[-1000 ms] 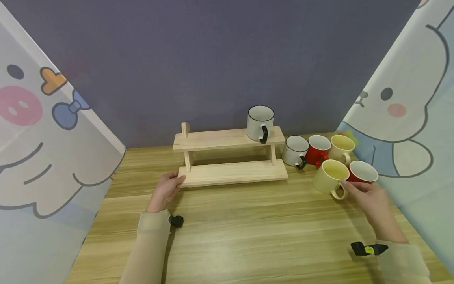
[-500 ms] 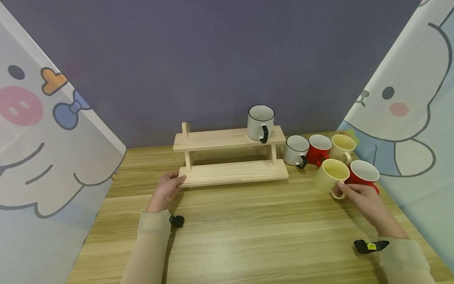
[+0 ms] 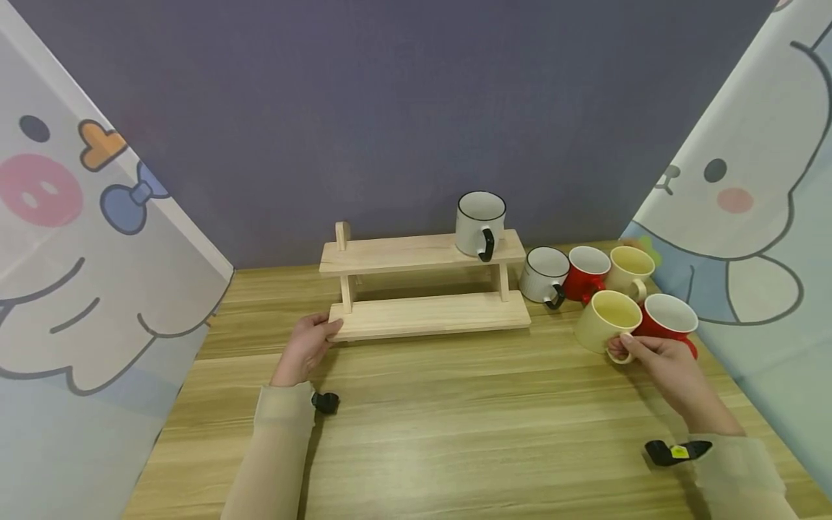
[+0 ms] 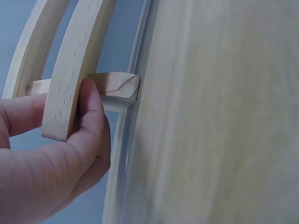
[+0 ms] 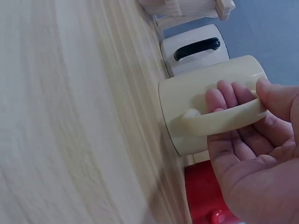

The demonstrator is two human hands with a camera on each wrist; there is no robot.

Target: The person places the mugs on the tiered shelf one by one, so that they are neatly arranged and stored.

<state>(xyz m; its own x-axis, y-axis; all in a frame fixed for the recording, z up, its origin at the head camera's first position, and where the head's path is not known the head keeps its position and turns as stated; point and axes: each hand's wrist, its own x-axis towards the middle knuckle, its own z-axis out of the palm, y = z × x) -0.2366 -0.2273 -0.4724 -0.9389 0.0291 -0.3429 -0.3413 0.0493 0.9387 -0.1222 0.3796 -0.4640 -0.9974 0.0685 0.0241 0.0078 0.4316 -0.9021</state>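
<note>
My left hand (image 3: 305,348) pinches the left end of the lower board of a two-tier wooden shelf (image 3: 429,318). The left wrist view has the thumb on one side of the board end (image 4: 65,93) and the fingers on the other. At the right, my right hand (image 3: 669,368) holds a pale yellow mug (image 3: 599,328) by its handle. Several fingers pass through the handle (image 5: 229,119), with the thumb near its upper end, in the right wrist view. The mug is upright; whether its base touches the table I cannot tell.
A white mug with black rim (image 3: 473,227) stands on the upper board's right end. Behind the held mug stand another white mug (image 3: 541,282), a red mug (image 3: 578,280) and a yellow mug (image 3: 627,271). Another red mug (image 3: 669,318) is beside my right hand.
The right hand's fingers have moved left, from touching the yellow mug's handle to reaching through it. The left hand keeps its hold on the shelf. The view has shifted slightly.
</note>
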